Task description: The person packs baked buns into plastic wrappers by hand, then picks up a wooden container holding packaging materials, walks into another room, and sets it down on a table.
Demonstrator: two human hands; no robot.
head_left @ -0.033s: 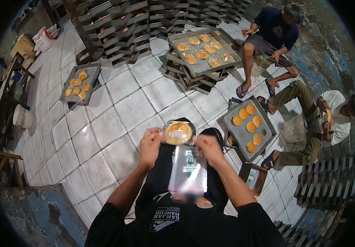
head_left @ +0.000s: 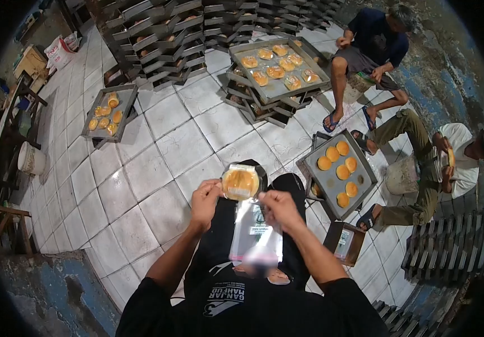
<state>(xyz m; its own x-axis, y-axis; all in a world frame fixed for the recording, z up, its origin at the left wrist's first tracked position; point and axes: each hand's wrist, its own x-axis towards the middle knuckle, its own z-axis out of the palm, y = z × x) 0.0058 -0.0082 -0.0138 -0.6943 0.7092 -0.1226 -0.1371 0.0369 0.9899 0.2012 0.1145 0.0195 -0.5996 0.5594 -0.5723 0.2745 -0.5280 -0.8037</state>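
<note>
The wrapped bun [head_left: 241, 182] lies right of the left hand [head_left: 205, 203], which pinches its edge, while the right hand [head_left: 281, 208] sits by its lower right, grip unclear

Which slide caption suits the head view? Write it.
A bagged bun in the left hand, right hand close, trays beyond.

Reads "GANJAR MAHFUD" on the black shirt [head_left: 264, 309], lower centre; too small to read on the clear bags [head_left: 257, 238], centre; unclear in red on the white sack [head_left: 58, 54], upper left.
</note>
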